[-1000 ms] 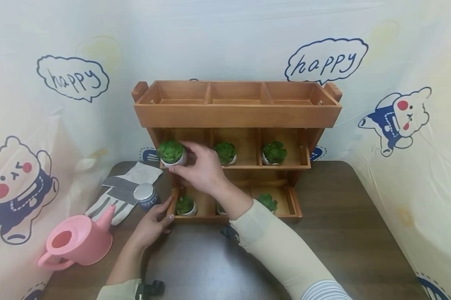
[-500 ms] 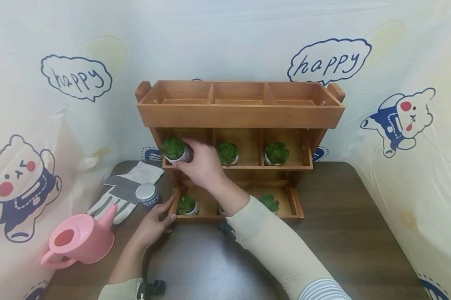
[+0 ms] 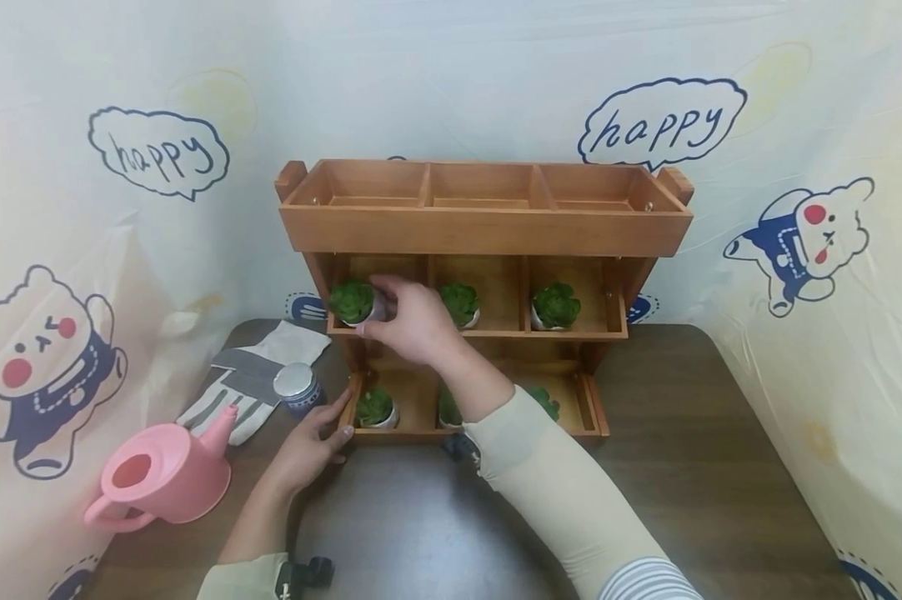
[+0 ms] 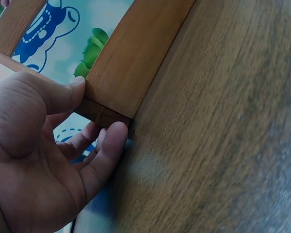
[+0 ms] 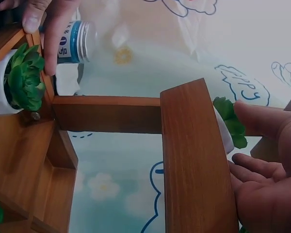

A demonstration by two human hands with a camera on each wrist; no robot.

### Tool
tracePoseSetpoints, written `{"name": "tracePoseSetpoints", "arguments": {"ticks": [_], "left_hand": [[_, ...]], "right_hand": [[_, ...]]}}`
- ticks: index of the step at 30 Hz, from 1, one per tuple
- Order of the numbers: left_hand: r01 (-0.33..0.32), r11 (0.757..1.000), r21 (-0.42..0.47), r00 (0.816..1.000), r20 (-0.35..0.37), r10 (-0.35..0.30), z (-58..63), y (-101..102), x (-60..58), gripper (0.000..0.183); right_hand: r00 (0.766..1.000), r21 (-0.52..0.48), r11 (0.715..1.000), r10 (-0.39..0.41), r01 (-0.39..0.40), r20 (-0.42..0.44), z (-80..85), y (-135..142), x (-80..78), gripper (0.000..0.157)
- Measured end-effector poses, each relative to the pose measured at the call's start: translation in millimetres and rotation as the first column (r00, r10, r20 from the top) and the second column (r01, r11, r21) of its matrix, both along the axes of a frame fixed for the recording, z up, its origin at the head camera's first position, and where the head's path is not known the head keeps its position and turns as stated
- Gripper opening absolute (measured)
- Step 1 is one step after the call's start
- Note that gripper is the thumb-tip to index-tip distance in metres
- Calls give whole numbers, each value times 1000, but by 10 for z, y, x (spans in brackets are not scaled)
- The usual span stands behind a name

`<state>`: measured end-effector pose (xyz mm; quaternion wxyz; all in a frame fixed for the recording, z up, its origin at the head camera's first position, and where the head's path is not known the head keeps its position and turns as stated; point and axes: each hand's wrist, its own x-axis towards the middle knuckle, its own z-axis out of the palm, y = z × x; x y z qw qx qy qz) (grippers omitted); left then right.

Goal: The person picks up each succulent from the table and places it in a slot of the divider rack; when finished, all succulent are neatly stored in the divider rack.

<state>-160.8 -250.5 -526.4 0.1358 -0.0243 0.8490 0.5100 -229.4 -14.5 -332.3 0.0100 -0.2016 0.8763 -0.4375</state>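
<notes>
A three-tier wooden planter shelf [image 3: 488, 232] stands on the table. My right hand [image 3: 413, 321] holds a small succulent in a white pot [image 3: 352, 302], thumb and fingers around its right side, in the left compartment of the middle tier. In the right wrist view, the thumb touches the succulent's leaves [image 5: 229, 121], and the tier's front board hides much of the pot. My left hand [image 3: 308, 450] pinches the bottom tier's front left corner; the left wrist view shows thumb and fingers on that corner [image 4: 106, 114].
More potted succulents sit in the middle tier [image 3: 556, 307] and the bottom tier [image 3: 376, 408]; my right arm partly covers some. Left of the shelf are a blue jar with a silver lid [image 3: 298, 387], grey-white gloves [image 3: 248, 375] and a pink watering can [image 3: 166, 471]. A printed cloth hangs behind.
The potted succulent in my right hand has shifted slightly back behind the tier's front lip. My right forearm has moved a little to the right. The left hand keeps its grip on the corner.
</notes>
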Motion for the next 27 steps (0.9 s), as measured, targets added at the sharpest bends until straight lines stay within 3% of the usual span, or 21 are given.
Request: {"name": "tracePoseSetpoints", "arguments": {"ticks": [19, 27], "left_hand": [[3, 999, -38, 1000, -3, -3, 0, -4, -6, 69], [4, 999, -40, 1000, 5, -4, -8, -7, -9, 69]], "right_hand": [[991, -201, 979, 27, -1, 128, -22, 90, 91, 80], [992, -203, 979, 38, -12, 122, -58, 42, 88, 84]]}}
